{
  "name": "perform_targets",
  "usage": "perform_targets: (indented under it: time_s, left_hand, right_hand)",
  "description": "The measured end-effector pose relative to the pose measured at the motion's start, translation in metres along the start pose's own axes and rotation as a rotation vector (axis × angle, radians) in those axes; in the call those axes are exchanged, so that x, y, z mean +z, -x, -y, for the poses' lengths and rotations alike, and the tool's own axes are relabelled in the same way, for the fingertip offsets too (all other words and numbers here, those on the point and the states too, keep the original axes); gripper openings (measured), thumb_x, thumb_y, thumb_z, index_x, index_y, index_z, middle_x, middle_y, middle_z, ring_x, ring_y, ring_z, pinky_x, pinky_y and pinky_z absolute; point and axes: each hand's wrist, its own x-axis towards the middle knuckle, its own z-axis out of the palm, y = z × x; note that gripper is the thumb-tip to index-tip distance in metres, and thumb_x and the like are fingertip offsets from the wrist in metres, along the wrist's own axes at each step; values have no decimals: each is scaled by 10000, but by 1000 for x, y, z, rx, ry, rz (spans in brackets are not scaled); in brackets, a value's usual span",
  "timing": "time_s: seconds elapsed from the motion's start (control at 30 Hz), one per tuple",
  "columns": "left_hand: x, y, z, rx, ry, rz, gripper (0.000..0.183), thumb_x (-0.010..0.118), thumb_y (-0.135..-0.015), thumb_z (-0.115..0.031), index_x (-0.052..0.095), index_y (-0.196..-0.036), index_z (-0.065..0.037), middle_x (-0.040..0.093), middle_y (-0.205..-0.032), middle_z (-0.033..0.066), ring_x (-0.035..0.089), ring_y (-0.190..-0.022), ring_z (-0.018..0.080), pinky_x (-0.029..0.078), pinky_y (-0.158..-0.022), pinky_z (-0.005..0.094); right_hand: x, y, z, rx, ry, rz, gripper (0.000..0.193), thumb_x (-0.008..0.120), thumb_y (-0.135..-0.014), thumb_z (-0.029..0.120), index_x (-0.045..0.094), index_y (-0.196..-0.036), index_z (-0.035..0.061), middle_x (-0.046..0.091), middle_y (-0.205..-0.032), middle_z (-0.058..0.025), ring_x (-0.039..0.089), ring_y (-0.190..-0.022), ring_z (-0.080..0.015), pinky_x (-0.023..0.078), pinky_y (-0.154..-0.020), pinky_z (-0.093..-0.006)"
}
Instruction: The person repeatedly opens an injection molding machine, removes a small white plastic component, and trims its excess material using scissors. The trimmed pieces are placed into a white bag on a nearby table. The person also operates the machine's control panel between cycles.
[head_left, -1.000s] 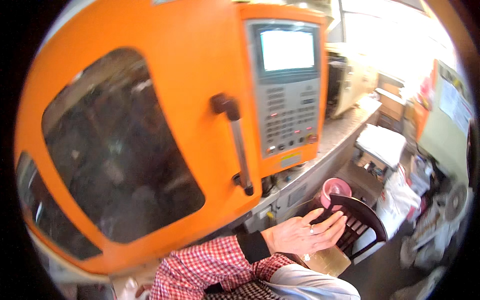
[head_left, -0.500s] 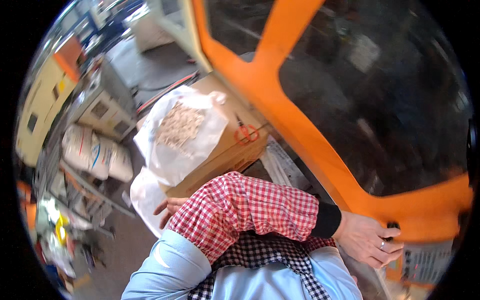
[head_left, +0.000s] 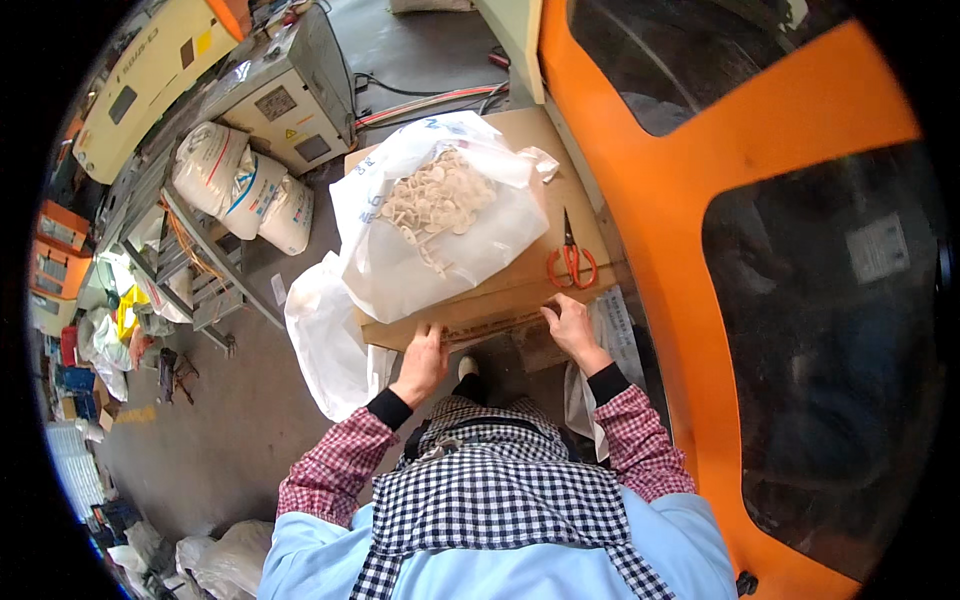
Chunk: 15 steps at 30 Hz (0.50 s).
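Gripping the near edge of a flat cardboard box (head_left: 520, 300), a person in checked sleeves is standing beside an orange machine (head_left: 700, 250). The left hand (head_left: 425, 355) is curling its fingers over the box's front edge, while the right hand (head_left: 568, 325) is pinching the same edge further along. A clear plastic bag (head_left: 440, 225) of small pale parts is lying on the cardboard (orange-handled scissors (head_left: 572, 262) are resting just beside it). White sacks (head_left: 245, 185) are sitting well apart on the floor.

box (head_left: 500, 300): flat brown cardboard, lying level, both hands on its near edge
bag (head_left: 440, 225): clear plastic, open, holding pale small parts, on the box
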Motion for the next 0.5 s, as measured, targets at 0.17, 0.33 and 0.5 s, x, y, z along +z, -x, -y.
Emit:
perform_targets:
  time_s: [0.17, 0.33, 0.5]
  left_hand:
    - [-9, -90, 48, -35, -382, -113, 444, 555, -731, 20, 430, -1156, -7, 482, -1098, 227, 533, -946, 365, 472, -779, 387]
    - [-14, -169, 82, 80, -628, -267, 362, 504, -776, -12, 484, -1136, 10, 506, -1118, 202, 549, -964, 328, 468, -810, 339]
    - [-23, -182, 99, 133, -566, -219, 257, 495, -790, -42, 550, -1035, 14, 550, -1053, 169, 566, -936, 304, 471, -805, 353]
  right_hand:
    - [26, -11, 27, -84, -72, 116, 204, 602, -800, 153, 599, -891, -29, 605, -894, -225, 573, -863, -385, 462, -737, -419]
    - [41, -21, 27, -80, 35, -21, 171, 622, -765, 115, 603, -862, -25, 608, -850, -209, 581, -825, -376, 467, -715, -413]
    - [19, -47, -17, 213, 253, -235, 235, 653, -740, 131, 574, -894, -27, 600, -897, -217, 571, -876, -377, 457, -747, -424]
